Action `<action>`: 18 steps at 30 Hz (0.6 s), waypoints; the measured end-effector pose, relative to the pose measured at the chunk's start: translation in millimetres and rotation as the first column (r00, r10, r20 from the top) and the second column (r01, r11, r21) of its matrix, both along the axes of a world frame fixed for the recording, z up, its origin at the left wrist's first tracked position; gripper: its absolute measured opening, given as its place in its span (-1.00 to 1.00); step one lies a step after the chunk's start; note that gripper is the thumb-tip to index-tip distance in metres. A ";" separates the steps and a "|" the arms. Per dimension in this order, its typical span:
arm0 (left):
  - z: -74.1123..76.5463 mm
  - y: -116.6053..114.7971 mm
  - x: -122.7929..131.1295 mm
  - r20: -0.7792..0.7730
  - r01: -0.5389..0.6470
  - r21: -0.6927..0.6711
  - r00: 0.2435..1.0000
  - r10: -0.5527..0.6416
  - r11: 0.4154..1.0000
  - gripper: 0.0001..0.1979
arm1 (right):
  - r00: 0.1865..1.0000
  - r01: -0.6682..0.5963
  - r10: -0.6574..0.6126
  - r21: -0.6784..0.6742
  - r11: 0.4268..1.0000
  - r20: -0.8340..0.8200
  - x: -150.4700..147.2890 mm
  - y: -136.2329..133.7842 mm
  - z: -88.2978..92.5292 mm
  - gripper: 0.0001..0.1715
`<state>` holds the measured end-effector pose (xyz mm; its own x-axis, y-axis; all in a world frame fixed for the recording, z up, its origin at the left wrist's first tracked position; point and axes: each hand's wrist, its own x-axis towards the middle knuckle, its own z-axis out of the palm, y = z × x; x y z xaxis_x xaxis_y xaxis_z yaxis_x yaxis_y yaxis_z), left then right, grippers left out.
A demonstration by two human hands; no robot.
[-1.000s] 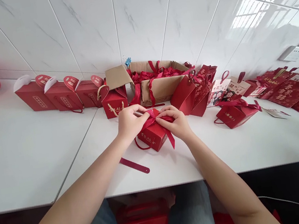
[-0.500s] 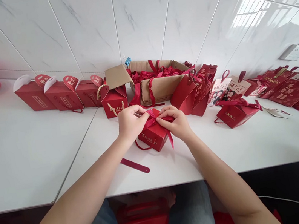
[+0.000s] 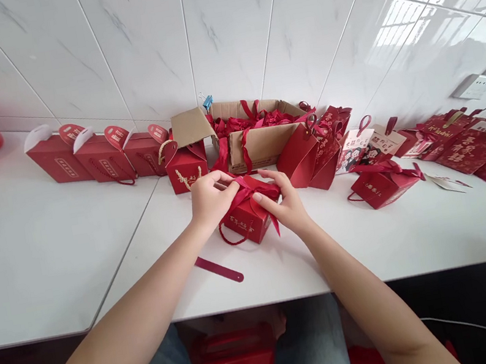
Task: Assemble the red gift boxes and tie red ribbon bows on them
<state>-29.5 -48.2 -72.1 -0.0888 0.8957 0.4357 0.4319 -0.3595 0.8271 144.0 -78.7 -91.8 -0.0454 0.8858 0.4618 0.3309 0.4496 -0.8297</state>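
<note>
Moved since the earlier frames: the right hand [image 3: 291, 204]. Its thumb and forefinger, formerly closed together at the ribbon [image 3: 267, 188], now stand apart, the forefinger lifted toward the far side of the bow and the thumb lying toward the near side. The left hand [image 3: 210, 203] shows no clear change of position.

Findings, by descending size. The white surface [image 3: 330, 254] carries all items noted below. An opened cardboard carton [image 3: 256, 148], filled with loose red ribbons [image 3: 260, 120], sits against the tiled wall beyond the hands. A red box with rope handles [image 3: 187, 169] stands just beside the carton's left end. A second ribboned box [image 3: 379, 189] rests well apart to the right.

The gift box [image 3: 240, 223] being worked on stands on the surface between the two hands, in front of the carton, with its cord handle [image 3: 233, 242] drooping on the near side. The ribbon crosses its top in a bow, one tail hanging at the right. A dark red strip [image 3: 220, 269] lies flat nearer the edge.

Fingers: left thumb and forefinger are pinched on the ribbon at the bow's left side; right fingers are spread around its right side, and any contact behind the ribbon cannot be confirmed. Assessment: the change leaves the firm hold on the bow chiefly with the left hand.
</note>
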 end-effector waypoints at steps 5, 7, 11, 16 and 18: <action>-0.8 8.7 -8.0 0.050 -0.087 0.016 0.995 0.086 0.996 -0.92 | 0.975 -0.149 0.142 0.034 0.988 0.170 -0.5 -1.8 -6.9 0.27; -3.5 9.8 -7.5 0.059 -0.054 0.009 0.997 0.054 0.998 -0.92 | 0.970 -0.109 0.096 0.049 0.993 0.222 -2.0 0.3 -10.3 0.27; -14.5 8.4 0.3 0.048 0.072 0.073 0.996 -0.076 0.995 -0.72 | 0.979 0.066 -0.079 0.075 0.995 0.188 4.7 13.8 -19.6 0.20; -30.9 5.2 10.2 -0.097 0.197 0.062 0.977 -0.190 0.978 -0.49 | 0.890 0.431 -0.439 0.085 0.898 0.127 26.4 37.6 -31.8 0.14; -36.2 4.2 11.9 -0.142 0.206 0.010 0.969 -0.203 0.978 -0.54 | 0.798 0.573 -0.572 0.052 0.818 0.189 32.5 44.2 -33.4 0.15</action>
